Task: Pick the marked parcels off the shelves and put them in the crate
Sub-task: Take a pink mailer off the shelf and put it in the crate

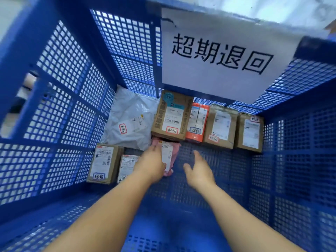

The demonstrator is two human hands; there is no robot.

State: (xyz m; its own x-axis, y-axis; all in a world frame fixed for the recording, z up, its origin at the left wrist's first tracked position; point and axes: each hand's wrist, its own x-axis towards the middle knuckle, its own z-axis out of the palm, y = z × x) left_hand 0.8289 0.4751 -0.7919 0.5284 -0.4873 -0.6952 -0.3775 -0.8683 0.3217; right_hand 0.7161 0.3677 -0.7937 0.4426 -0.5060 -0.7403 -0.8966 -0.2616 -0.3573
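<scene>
Left hand point(151, 163) holds pink parcel point(170, 159) above crate point(209, 170) floor — right hand point(199, 171) spread, empty; best released flat, just beside the grip.

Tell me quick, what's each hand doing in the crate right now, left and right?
Left hand: on the pink parcel, fingers around its edge, apparently holding it.
Right hand: open, fingers spread, holding nothing, over the blue crate floor.

Deep inside the blue mesh crate point(60, 113): left hand point(151, 163) gripping a pink parcel point(170, 157) on the crate floor, just below the tall cardboard box point(171, 115). Right hand point(198, 171) beside the pink parcel, fingers spread, holding nothing. White paper sign point(218, 57) on the crate's far wall.
</scene>
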